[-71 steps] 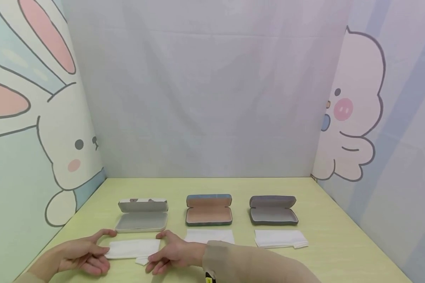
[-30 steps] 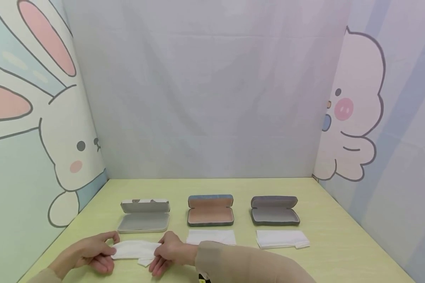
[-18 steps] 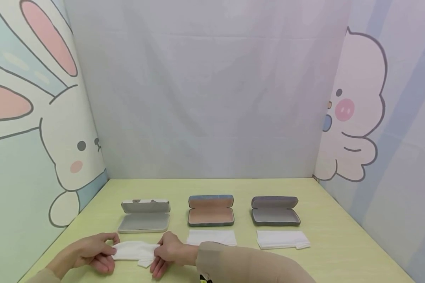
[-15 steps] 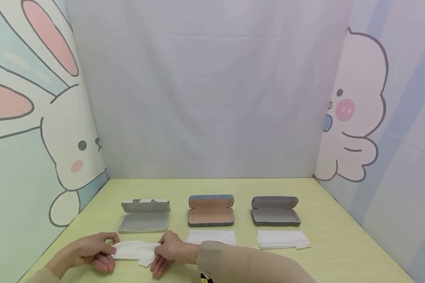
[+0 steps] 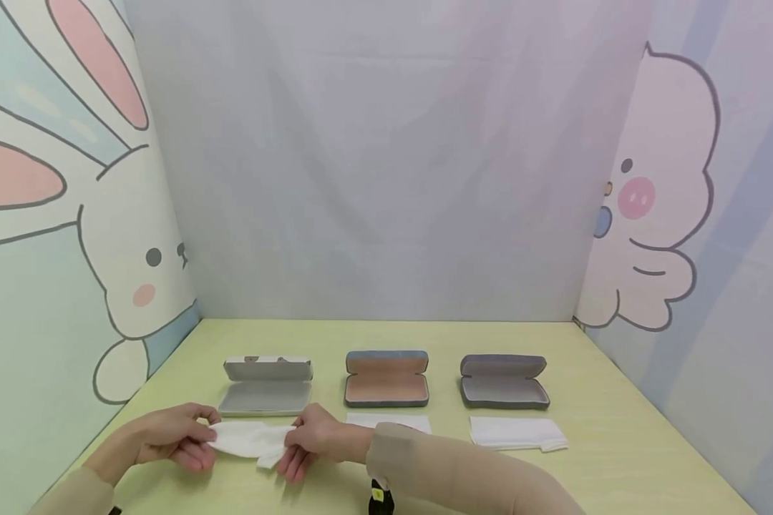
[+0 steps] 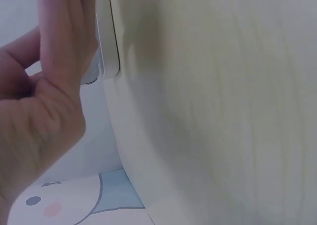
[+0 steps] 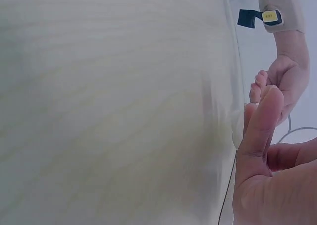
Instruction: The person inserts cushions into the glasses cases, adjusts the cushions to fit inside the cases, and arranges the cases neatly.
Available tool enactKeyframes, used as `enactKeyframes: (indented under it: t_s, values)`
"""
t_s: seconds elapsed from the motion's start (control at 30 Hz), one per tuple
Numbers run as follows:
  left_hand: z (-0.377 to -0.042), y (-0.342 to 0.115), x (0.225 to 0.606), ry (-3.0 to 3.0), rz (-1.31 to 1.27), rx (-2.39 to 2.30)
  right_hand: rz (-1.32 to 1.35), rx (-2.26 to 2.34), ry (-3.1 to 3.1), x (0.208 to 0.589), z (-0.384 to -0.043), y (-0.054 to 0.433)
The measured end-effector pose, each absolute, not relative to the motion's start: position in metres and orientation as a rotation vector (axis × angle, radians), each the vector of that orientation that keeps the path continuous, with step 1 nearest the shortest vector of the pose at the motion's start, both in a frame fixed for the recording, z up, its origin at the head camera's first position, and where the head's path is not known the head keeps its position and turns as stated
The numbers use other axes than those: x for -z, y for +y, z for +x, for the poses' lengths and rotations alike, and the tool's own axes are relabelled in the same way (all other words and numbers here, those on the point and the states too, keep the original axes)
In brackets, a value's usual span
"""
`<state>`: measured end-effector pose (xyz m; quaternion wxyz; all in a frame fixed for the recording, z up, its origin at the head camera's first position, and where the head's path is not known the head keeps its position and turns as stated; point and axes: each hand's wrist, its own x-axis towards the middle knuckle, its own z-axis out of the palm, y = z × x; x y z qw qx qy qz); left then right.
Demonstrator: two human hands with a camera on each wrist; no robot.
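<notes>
Left hand (image 5: 174, 436) is pinching the left end of a white cloth (image 5: 245, 438), and right hand (image 5: 309, 438) is pinching its right end, so the piece is stretching between both, at the near left of the counter (image 5: 618, 458). A small flap is sticking out on its near edge, close to the right hand; can't tell whether the underside is touching the counter. Just beyond the cloth, a pale case (image 5: 265, 398) is sitting with its lid raised, grey inside. To its right, an orange-lined case (image 5: 386, 388) with a blue lid is standing likewise, then a dark grey case (image 5: 505, 391) at the far right of the row. A middle cloth (image 5: 386, 420) is lying in front of the orange-lined one, partly hiding behind the beige right sleeve (image 5: 464, 465); a right cloth (image 5: 515, 433) is lying flat, folded, in front of the dark grey one.
</notes>
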<state>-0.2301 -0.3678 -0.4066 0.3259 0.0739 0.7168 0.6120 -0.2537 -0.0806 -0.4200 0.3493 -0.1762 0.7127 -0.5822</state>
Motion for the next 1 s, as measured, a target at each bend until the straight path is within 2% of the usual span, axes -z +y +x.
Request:
enactKeyframes:
  t_s: [0.63, 1.0]
  values:
    - [-0.249, -0.372, 0.395, 1.876, 0.228, -1.661, -0.47, 1.536, 1.898, 0.4, -0.281, -0.079]
    - [-0.264, -0.369, 0.39, 1.909, 0.158, -1.676, -0.448, 1.528, 1.866, 0.391, -0.304, -0.08]
